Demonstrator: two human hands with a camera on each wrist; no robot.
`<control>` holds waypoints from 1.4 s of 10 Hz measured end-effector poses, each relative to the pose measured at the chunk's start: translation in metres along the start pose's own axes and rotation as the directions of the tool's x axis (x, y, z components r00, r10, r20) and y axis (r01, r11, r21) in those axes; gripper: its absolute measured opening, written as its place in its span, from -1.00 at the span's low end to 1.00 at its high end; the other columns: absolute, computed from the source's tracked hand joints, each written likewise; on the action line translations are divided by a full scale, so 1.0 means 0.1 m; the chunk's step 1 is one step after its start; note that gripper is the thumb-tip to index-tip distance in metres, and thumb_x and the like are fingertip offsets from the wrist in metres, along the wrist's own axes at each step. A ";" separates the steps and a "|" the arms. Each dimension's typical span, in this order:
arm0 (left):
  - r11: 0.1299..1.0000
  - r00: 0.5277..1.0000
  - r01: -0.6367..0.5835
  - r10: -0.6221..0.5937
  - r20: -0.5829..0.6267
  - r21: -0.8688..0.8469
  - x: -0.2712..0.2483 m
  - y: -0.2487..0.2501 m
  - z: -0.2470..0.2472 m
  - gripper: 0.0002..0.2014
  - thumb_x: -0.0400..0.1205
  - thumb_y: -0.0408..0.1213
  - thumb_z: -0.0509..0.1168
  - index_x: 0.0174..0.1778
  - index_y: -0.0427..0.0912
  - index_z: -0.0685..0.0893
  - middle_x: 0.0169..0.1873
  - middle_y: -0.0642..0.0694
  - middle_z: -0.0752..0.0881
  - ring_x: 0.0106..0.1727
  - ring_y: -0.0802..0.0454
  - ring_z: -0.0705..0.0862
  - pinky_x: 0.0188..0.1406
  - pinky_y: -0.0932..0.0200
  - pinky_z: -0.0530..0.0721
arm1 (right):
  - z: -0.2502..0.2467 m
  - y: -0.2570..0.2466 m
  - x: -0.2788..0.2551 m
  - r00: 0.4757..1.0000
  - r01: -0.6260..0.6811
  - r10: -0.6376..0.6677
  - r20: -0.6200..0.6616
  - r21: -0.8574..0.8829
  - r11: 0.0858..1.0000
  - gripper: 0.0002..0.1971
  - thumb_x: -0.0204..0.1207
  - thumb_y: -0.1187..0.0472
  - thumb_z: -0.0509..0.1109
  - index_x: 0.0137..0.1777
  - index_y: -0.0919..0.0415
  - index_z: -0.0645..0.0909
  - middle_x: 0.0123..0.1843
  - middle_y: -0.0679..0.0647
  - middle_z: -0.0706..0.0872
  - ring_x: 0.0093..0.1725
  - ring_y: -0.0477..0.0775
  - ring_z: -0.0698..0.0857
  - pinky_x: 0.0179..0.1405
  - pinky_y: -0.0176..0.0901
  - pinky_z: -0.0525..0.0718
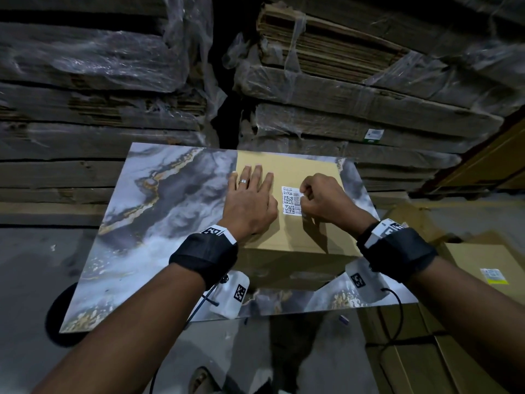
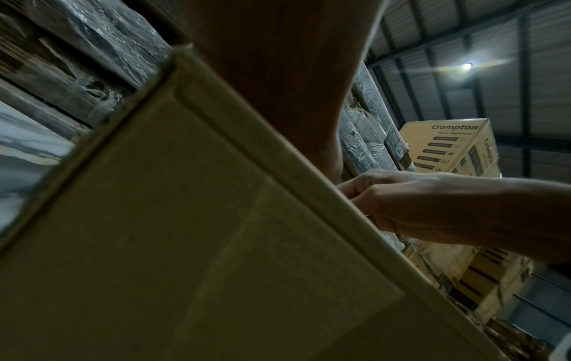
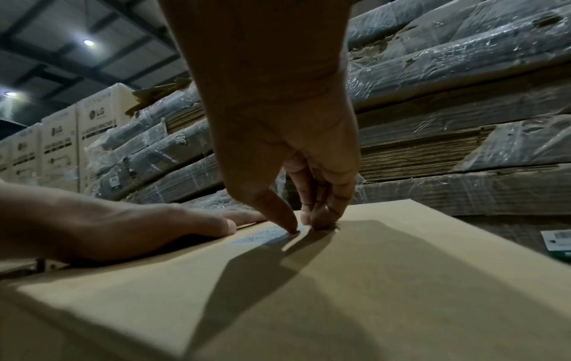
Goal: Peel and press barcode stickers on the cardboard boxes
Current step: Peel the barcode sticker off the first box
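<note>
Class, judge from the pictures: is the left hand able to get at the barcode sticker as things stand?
Probably yes. The left hand lies flat on the cardboard box right beside the barcode sticker; only the right hand covers its far edge.

Head view steeply down, both wrist views low, close, upward-tilted, all sharing cardboard box.

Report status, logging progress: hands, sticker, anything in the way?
Left hand flat on box. Right hand fingertips pressing barcode sticker. Nothing blocking.
</note>
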State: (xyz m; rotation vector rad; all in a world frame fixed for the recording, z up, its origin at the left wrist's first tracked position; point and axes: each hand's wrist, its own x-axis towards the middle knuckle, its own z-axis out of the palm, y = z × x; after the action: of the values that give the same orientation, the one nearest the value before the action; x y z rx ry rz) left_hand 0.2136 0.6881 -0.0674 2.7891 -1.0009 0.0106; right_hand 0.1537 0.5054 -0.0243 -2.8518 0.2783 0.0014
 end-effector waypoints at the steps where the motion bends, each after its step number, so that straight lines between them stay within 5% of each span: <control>1: 1.000 1.000 -0.004 0.003 -0.015 -0.015 0.00 0.00 0.01 -0.36 0.75 0.01 -0.13 0.79 -0.07 0.09 0.78 -0.22 0.06 0.78 -0.22 0.02 0.72 -0.32 -0.02 | -0.02 0.02 0.01 1.000 0.002 -0.002 -0.002 0.012 1.000 -0.84 0.48 0.24 0.48 0.04 0.22 0.66 -0.05 0.16 0.72 -0.09 0.16 0.66 -0.14 0.05 0.69; 2: 0.999 1.000 -0.006 0.005 -0.022 -0.038 0.00 -0.01 0.02 -0.35 0.75 0.02 -0.13 0.79 -0.08 0.09 0.78 -0.22 0.06 0.78 -0.22 0.01 0.72 -0.33 -0.03 | -0.01 0.06 -0.02 0.999 0.023 -0.022 -0.036 0.038 0.999 -0.71 0.52 0.18 0.51 0.21 0.22 0.67 -0.04 0.13 0.71 -0.07 0.14 0.68 -0.08 0.07 0.72; 4: 1.000 1.000 -0.012 0.011 -0.026 -0.025 -0.01 0.00 0.03 -0.30 0.69 0.03 -0.22 0.79 -0.10 0.10 0.78 -0.23 0.08 0.78 -0.24 0.02 0.72 -0.35 -0.02 | 0.05 0.07 -0.10 0.991 0.096 -0.095 -0.093 0.005 0.995 -0.77 0.56 0.23 0.47 0.18 0.28 0.68 -0.03 0.17 0.65 -0.09 0.16 0.60 -0.12 0.08 0.63; 10: 0.999 0.999 -0.022 0.021 -0.037 -0.024 0.00 0.00 0.02 -0.28 0.65 0.04 -0.22 0.78 -0.10 0.16 0.76 -0.25 0.13 0.77 -0.26 0.07 0.70 -0.36 0.01 | -0.02 0.02 -0.05 1.000 0.004 -0.003 -0.019 0.071 0.997 -0.80 0.46 0.26 0.48 0.04 0.25 0.60 -0.08 0.13 0.62 -0.09 0.21 0.62 -0.14 0.06 0.58; 12: 0.999 0.999 -0.022 0.021 -0.031 -0.031 0.00 -0.01 0.03 -0.28 0.66 0.05 -0.23 0.78 -0.10 0.14 0.77 -0.24 0.11 0.77 -0.25 0.05 0.71 -0.36 0.00 | 0.00 0.04 -0.11 0.995 0.047 -0.046 -0.089 0.008 0.999 -0.65 0.57 0.20 0.47 0.33 0.28 0.72 0.09 0.21 0.70 -0.01 0.17 0.67 -0.01 0.05 0.70; 14: 0.999 0.999 -0.025 0.024 -0.034 -0.023 -0.01 -0.01 0.04 -0.29 0.67 0.05 -0.23 0.78 -0.10 0.13 0.76 -0.25 0.12 0.77 -0.26 0.06 0.70 -0.37 0.01 | -0.05 0.00 -0.15 0.990 0.080 -0.079 -0.121 0.001 0.997 -0.78 0.53 0.21 0.48 0.08 0.32 0.83 -0.08 0.25 0.78 -0.15 0.21 0.70 -0.12 0.19 0.69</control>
State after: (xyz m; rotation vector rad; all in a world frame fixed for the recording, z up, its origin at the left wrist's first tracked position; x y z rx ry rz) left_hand 0.2134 0.6886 -0.0711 2.7465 -1.0201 0.0494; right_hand 0.1391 0.5069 -0.0191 -2.8598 0.1881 -0.1879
